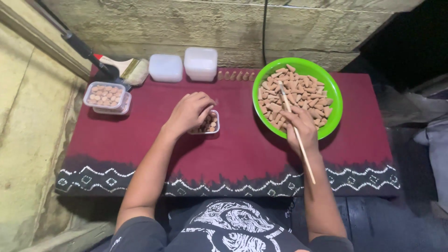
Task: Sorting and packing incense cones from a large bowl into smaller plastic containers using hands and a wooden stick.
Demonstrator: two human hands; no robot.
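My left hand (189, 113) rests curled over a small clear square container (211, 124) partly filled with brown cone-shaped pieces; the fingers cover its left half. My right hand (302, 127) grips a thin wooden stick (297, 133) whose tip points into a bright green bowl (333, 86) heaped with tan cones (291, 95). The hand lies at the bowl's near rim. Both sit on a low table covered in a maroon cloth (140, 140) with a white patterned border.
At the back left a filled clear container (105, 95) stands stacked on another. A paintbrush (126, 67), two white lidded tubs (166, 67) (200, 63), and a short row of cones (235, 75) line the back edge. A wooden wall rises behind.
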